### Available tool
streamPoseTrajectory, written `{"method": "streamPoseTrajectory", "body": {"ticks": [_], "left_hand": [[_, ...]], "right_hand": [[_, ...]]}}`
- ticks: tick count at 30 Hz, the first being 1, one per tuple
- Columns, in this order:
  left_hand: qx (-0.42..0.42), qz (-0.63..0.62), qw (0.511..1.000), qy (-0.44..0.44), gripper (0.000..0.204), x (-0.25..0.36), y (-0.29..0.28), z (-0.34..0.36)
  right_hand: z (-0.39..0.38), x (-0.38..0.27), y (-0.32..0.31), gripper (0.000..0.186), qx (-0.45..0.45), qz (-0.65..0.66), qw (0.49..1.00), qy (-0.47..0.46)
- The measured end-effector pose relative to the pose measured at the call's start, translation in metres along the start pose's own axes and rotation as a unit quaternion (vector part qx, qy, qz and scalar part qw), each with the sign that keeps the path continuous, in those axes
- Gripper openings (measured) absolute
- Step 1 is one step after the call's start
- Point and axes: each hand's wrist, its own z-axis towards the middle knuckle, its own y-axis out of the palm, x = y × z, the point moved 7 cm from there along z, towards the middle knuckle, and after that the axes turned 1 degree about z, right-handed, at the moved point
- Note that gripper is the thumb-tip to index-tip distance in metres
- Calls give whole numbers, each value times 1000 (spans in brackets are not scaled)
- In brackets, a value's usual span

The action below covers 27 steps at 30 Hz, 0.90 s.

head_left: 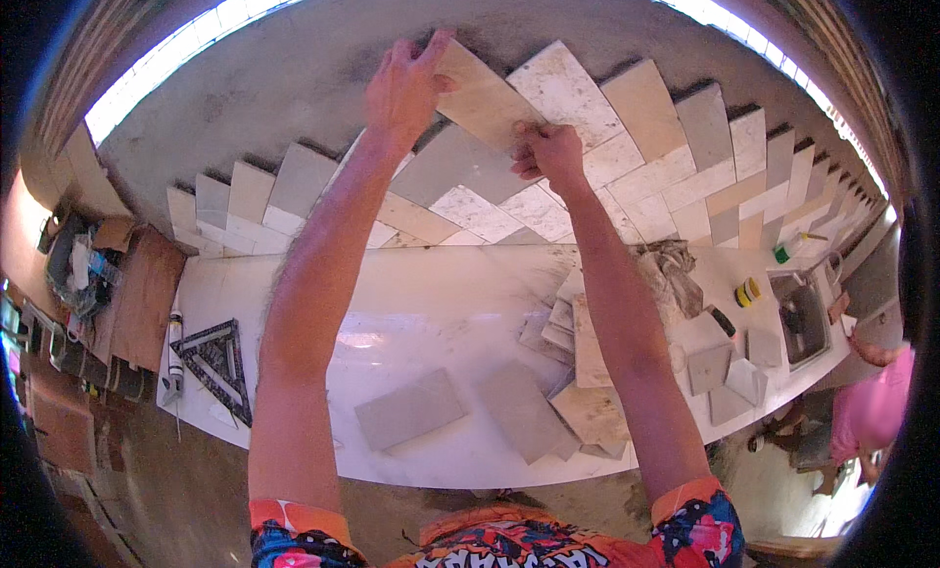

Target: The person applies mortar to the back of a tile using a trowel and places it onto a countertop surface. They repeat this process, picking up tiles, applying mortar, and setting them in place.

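A beige rectangular tile (482, 93) lies slanted at the top of a herringbone pattern on the wall. My left hand (401, 88) grips its upper left end, fingers over the edge and thumb on its face. At the tile's lower right end is my right hand (551, 155), its fingers curled in and touching the tile near the joint; whether they pinch something small is hidden. A white speckled tile (565, 83) adjoins it on the right. Below it sits a grey tile (460, 166). Bare grey wall (294, 88) shows above the pattern.
The white countertop (431, 313) below holds a loose grey tile (409, 409), stacked tiles (592, 348), a black triangular square (217, 367) and a sealant tube (175, 348). At right are a sink (803, 318), a yellow roll (747, 292) and a person in pink (871, 402).
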Motion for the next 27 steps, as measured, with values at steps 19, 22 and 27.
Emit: {"method": "streamPoseTrajectory", "body": {"ticks": [19,22,27], "left_hand": [[12,-5,1000,-25,71,-8,-2,6],[-20,-13,999,-36,68,-4,8,-6],[-15,-32,999,-30,78,-15,2,-11]], "right_hand": [[17,-21,-5,40,55,-121,989,-57],[22,-2,-14,40,78,-173,979,-78],[-17,-15,23,36,79,-83,993,-37]]}}
